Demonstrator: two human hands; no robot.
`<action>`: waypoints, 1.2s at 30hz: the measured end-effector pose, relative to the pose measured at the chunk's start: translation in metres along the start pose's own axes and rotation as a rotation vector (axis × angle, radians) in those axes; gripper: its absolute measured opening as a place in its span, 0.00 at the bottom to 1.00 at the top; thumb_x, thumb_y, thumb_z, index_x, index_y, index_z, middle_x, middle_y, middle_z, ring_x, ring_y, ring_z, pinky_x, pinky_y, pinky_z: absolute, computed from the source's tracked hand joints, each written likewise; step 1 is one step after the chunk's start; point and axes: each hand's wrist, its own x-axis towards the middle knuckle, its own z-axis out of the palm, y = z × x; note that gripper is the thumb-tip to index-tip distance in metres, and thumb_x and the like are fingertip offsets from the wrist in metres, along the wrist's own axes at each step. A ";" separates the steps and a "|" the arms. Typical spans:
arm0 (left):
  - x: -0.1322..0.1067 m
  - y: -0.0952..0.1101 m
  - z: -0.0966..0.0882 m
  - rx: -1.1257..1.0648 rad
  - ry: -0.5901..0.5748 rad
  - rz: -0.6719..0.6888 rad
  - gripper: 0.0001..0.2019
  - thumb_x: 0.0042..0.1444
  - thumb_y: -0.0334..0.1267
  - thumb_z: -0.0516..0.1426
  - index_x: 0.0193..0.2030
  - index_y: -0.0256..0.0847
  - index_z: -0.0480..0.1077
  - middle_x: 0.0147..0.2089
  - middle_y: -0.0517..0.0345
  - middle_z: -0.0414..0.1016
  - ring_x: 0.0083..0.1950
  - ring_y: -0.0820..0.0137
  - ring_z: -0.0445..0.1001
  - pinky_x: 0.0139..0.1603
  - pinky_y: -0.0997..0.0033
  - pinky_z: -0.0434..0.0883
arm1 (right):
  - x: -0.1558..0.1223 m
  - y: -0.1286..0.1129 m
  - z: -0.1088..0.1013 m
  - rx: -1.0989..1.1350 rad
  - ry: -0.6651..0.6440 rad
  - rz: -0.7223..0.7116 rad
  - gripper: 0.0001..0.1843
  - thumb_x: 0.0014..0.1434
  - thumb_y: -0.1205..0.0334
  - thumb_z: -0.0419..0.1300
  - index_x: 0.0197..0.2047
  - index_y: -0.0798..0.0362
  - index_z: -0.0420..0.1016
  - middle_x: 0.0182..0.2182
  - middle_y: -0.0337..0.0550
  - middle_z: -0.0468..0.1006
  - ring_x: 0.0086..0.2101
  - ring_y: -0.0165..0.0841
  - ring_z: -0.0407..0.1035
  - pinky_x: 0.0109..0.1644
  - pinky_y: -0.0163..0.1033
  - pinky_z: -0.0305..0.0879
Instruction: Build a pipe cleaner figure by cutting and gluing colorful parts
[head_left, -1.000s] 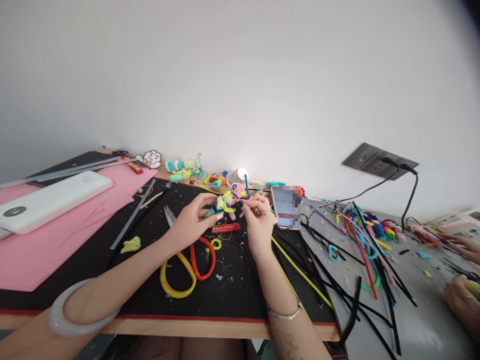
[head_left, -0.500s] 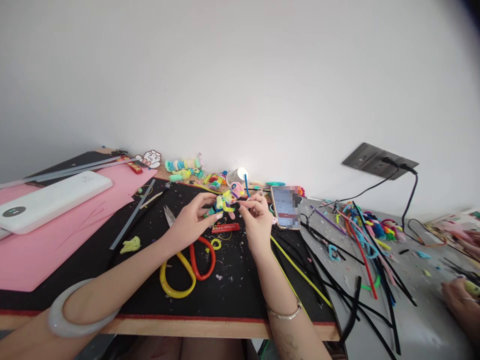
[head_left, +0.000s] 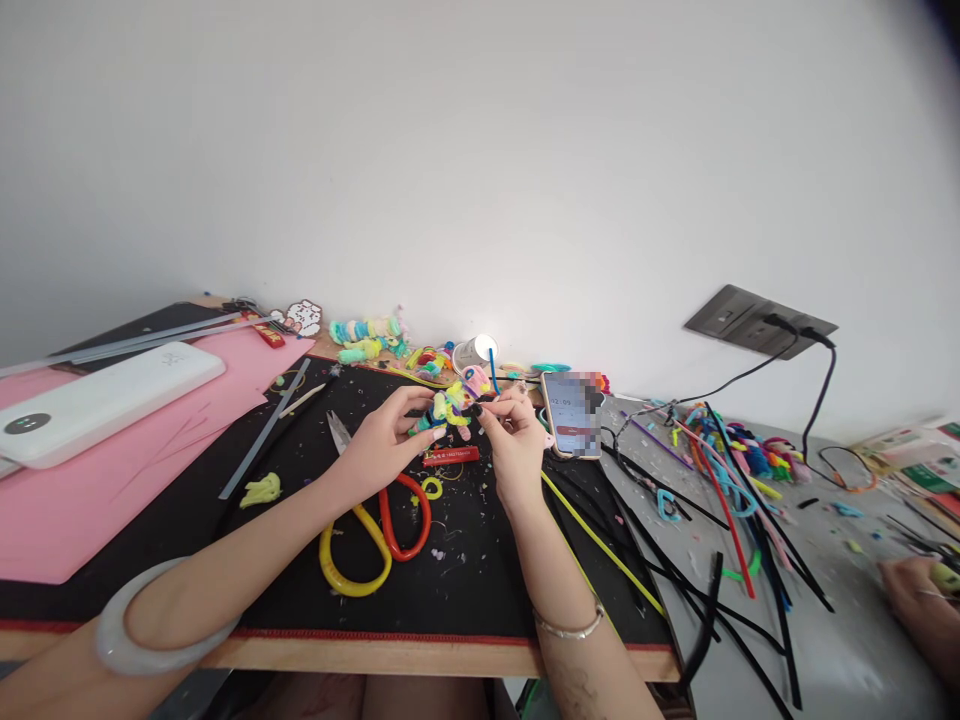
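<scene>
My left hand [head_left: 396, 428] is closed around a small fuzzy pipe-cleaner figure [head_left: 452, 402], yellow, green and pink, held tilted above the black mat. At the figure's right side, my right hand [head_left: 513, 440] pinches with thumb and forefinger; whatever lies between those fingertips is too small to make out. Scissors [head_left: 358, 545] with one yellow and one red handle lie under my left forearm. Below the figure rests a red strip with white print [head_left: 450, 456], and a small yellow loop [head_left: 431, 489] lies close to it.
A phone [head_left: 571, 415] leans behind my right hand, beside a paper cup [head_left: 475, 353]. Pink sheets [head_left: 150, 480] and a white power bank [head_left: 112, 400] lie left. Pipe cleaners [head_left: 731, 480] spread over the grey table at right, where another person's hand [head_left: 919, 600] shows.
My hands and the figure stay almost in place. At the far right, the other person's upper hand has left the view, uncovering papers there.
</scene>
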 end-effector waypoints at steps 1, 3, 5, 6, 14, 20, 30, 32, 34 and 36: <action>0.000 0.000 0.000 -0.005 -0.003 0.000 0.19 0.52 0.44 0.58 0.50 0.44 0.62 0.56 0.51 0.68 0.51 0.62 0.72 0.51 0.59 0.70 | 0.000 0.000 0.000 0.007 -0.002 0.000 0.01 0.48 0.65 0.63 0.27 0.53 0.75 0.34 0.41 0.66 0.39 0.33 0.63 0.43 0.40 0.60; 0.000 0.000 0.000 -0.019 -0.007 -0.001 0.19 0.52 0.43 0.58 0.50 0.44 0.61 0.55 0.51 0.68 0.51 0.62 0.72 0.51 0.60 0.70 | 0.000 0.000 0.000 0.022 -0.010 0.004 0.01 0.49 0.65 0.63 0.27 0.53 0.75 0.34 0.41 0.67 0.39 0.33 0.64 0.42 0.39 0.60; 0.000 -0.001 0.000 -0.039 -0.013 -0.001 0.19 0.52 0.43 0.58 0.49 0.43 0.61 0.56 0.50 0.68 0.52 0.62 0.72 0.50 0.60 0.71 | 0.000 0.000 -0.001 0.031 -0.018 0.007 0.01 0.49 0.65 0.63 0.27 0.53 0.74 0.34 0.41 0.67 0.38 0.32 0.63 0.41 0.39 0.59; 0.000 -0.001 0.000 -0.050 -0.017 -0.001 0.19 0.52 0.43 0.58 0.49 0.43 0.61 0.56 0.50 0.68 0.52 0.62 0.72 0.50 0.60 0.71 | 0.000 0.001 -0.001 0.031 -0.021 0.006 0.01 0.49 0.65 0.63 0.27 0.53 0.74 0.34 0.41 0.67 0.38 0.32 0.63 0.41 0.38 0.59; 0.001 -0.004 0.000 -0.083 -0.026 -0.013 0.19 0.52 0.42 0.57 0.50 0.42 0.61 0.56 0.49 0.68 0.51 0.63 0.72 0.51 0.60 0.71 | -0.001 0.001 0.000 0.019 -0.033 -0.002 0.02 0.49 0.66 0.62 0.27 0.54 0.73 0.34 0.41 0.67 0.37 0.32 0.63 0.39 0.37 0.58; 0.001 -0.002 0.001 -0.066 -0.033 -0.023 0.20 0.51 0.43 0.58 0.50 0.42 0.61 0.55 0.48 0.68 0.51 0.61 0.72 0.51 0.59 0.70 | -0.001 0.002 0.000 -0.004 -0.034 0.000 0.04 0.50 0.63 0.62 0.28 0.54 0.72 0.34 0.41 0.68 0.37 0.32 0.63 0.38 0.38 0.58; 0.001 -0.004 0.000 -0.094 -0.042 -0.044 0.21 0.52 0.44 0.57 0.50 0.42 0.61 0.56 0.48 0.68 0.52 0.61 0.72 0.51 0.59 0.71 | -0.001 -0.002 -0.001 -0.070 -0.064 0.008 0.08 0.53 0.58 0.60 0.29 0.54 0.72 0.34 0.42 0.69 0.34 0.31 0.62 0.36 0.37 0.58; 0.001 -0.006 0.000 -0.111 -0.031 -0.037 0.20 0.52 0.44 0.58 0.50 0.42 0.61 0.55 0.49 0.68 0.52 0.62 0.72 0.52 0.59 0.70 | -0.001 -0.003 -0.001 -0.076 -0.064 0.003 0.07 0.53 0.58 0.60 0.30 0.54 0.72 0.35 0.42 0.69 0.34 0.31 0.62 0.36 0.36 0.58; 0.002 -0.007 0.000 -0.128 -0.028 -0.031 0.19 0.52 0.44 0.58 0.49 0.42 0.61 0.55 0.49 0.69 0.53 0.62 0.71 0.52 0.59 0.70 | 0.000 -0.003 -0.001 -0.089 -0.064 -0.011 0.05 0.53 0.60 0.60 0.32 0.53 0.73 0.35 0.42 0.69 0.34 0.31 0.62 0.36 0.36 0.57; 0.002 -0.007 0.000 -0.133 -0.033 -0.032 0.19 0.52 0.43 0.58 0.49 0.42 0.61 0.55 0.49 0.68 0.53 0.62 0.71 0.52 0.58 0.70 | 0.000 -0.004 -0.001 -0.123 -0.071 -0.030 0.04 0.52 0.63 0.60 0.33 0.53 0.73 0.35 0.42 0.68 0.34 0.31 0.62 0.35 0.36 0.57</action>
